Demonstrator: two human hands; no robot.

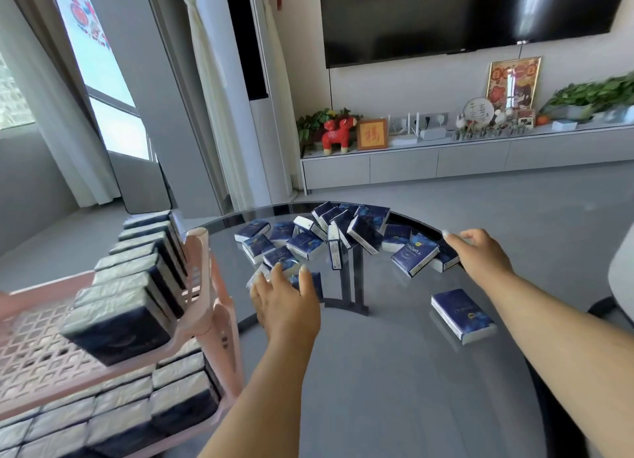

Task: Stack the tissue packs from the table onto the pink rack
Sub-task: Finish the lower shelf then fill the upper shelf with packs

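Note:
Several dark blue tissue packs lie scattered across the far half of a round glass table. One pack lies alone nearer me on the right. The pink rack stands at the table's left; a row of packs stands on its upper shelf and more fill the shelf below. My left hand reaches forward with spread fingers over two packs at the pile's near edge and holds nothing. My right hand rests with straight fingers on a pack at the table's far right edge.
A grey chair edge shows at the right. Beyond the table is open grey floor, then a low TV cabinet with ornaments and a wall-mounted TV. Curtains and a window stand at the left.

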